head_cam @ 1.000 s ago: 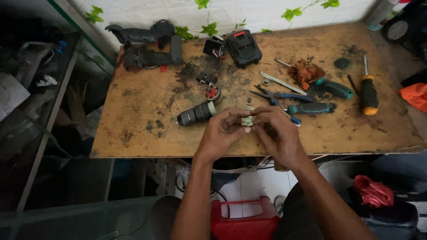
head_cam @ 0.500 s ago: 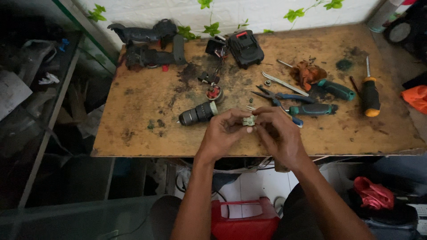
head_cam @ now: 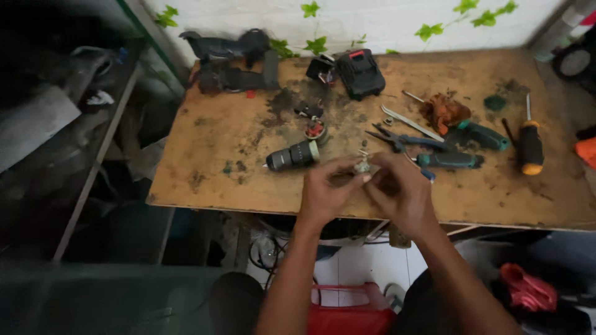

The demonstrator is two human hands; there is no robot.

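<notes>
Both of my hands meet over the front of a stained wooden table (head_cam: 217,142). My left hand (head_cam: 326,192) and my right hand (head_cam: 400,195) pinch a small grey metal part (head_cam: 362,165) between their fingertips. Just left of it lies a black drill chuck with gearbox (head_cam: 292,155). A small red and black round part (head_cam: 315,130) sits behind the chuck. Black drill housing halves (head_cam: 230,62) lie at the back left, and a black battery pack (head_cam: 360,73) at the back middle.
Right of my hands lie pliers (head_cam: 403,139), teal-handled screwdrivers (head_cam: 450,160), a metal strip (head_cam: 410,123), an orange rag (head_cam: 444,110) and a black-and-yellow screwdriver (head_cam: 531,146). A dark shelf (head_cam: 74,124) stands at the left. A red container (head_cam: 347,313) stands under the table.
My hands stay together on the small part with only slight finger shifts. The camera view has tilted a little.
</notes>
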